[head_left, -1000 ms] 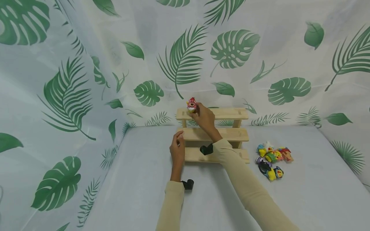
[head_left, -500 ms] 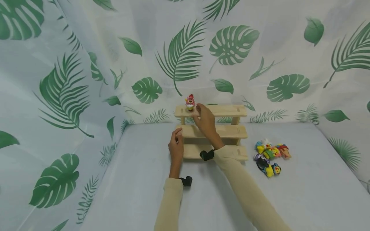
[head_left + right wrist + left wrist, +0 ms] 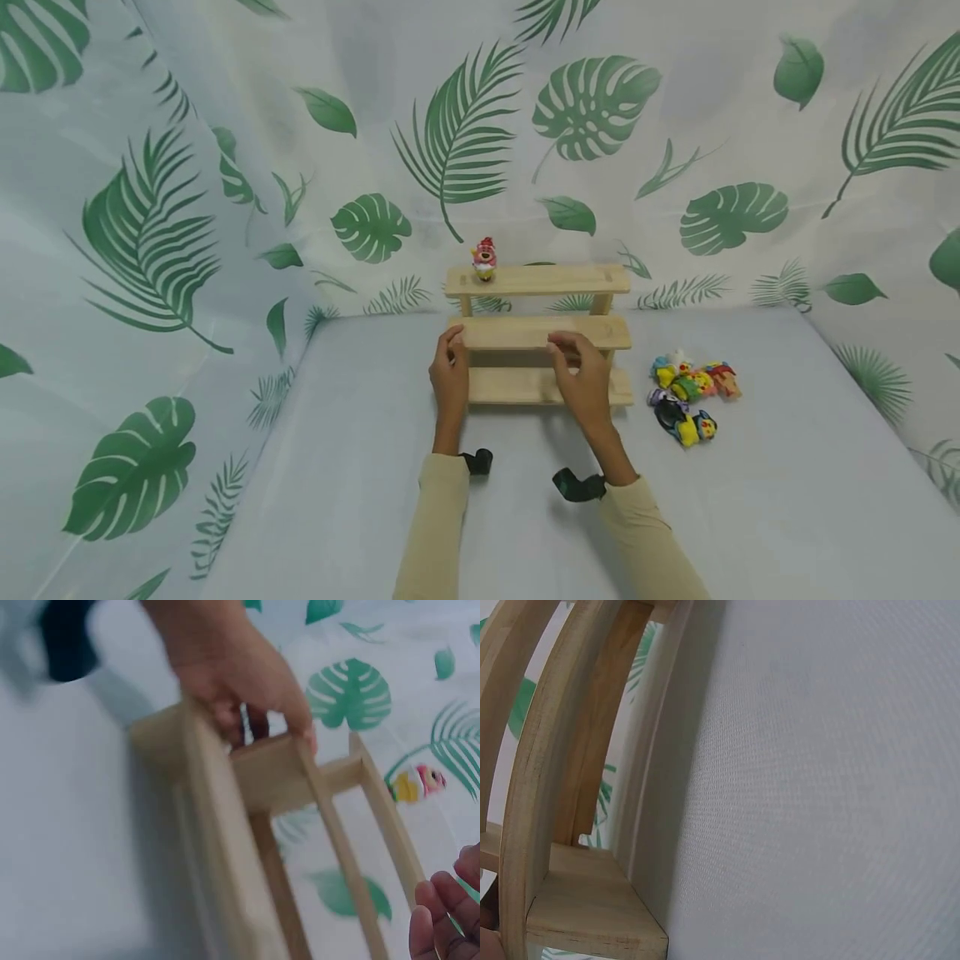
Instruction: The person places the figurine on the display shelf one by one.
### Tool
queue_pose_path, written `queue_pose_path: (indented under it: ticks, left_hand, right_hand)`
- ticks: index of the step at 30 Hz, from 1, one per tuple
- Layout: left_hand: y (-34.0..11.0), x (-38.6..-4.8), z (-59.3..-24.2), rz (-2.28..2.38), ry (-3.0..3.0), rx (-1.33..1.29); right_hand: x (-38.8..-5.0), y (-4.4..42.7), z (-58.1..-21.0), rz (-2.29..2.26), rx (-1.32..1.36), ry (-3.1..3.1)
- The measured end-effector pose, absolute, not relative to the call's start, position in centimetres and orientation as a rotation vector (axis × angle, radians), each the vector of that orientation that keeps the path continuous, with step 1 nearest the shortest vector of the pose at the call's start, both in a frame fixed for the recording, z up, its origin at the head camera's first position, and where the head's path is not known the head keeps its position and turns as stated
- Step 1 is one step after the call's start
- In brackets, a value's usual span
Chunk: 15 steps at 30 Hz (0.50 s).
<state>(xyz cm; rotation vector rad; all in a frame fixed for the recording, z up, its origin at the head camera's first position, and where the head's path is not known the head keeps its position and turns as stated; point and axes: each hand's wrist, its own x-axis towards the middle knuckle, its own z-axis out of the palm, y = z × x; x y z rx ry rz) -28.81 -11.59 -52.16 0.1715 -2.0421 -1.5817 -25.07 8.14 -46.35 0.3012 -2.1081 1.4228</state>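
Note:
A three-tier wooden display shelf [image 3: 540, 333] stands on the white cloth near the back. On the left of its top tier stands a small pink bear figurine [image 3: 484, 259] with a red top, also seen in the right wrist view. My left hand [image 3: 450, 379] grips the shelf's left end; the right wrist view shows this hand [image 3: 240, 671] with its fingers and thumb about the side piece. Its fingers barely show in the left wrist view. My right hand [image 3: 585, 379] hovers before the lower tiers, fingers loosely bent and holding nothing.
Several colourful figurines [image 3: 684, 398] lie in a pile to the right of the shelf. A leaf-printed curtain [image 3: 600, 108] hangs behind and at the sides. White cloth [image 3: 525, 517] covers the surface in front of the shelf.
My right hand let go of the bear figurine on the top tier, then drew back down and to the right. The left hand stays at the shelf's left end.

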Motion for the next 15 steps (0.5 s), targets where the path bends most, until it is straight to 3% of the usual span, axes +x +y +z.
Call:
queue_pose_path:
  ticks: [8, 15]
  left_hand:
    - [-12.0, -28.8, -51.8, -1.61, -2.025, 0.185]
    - [-11.8, -28.5, -52.0, -1.631, -2.06, 0.182]
  right_hand:
    - [-20.0, 14.6, -49.5, 1.248, 0.007, -2.172]
    - [-16.8, 19.7, -52.4, 1.163, -0.433, -2.15]
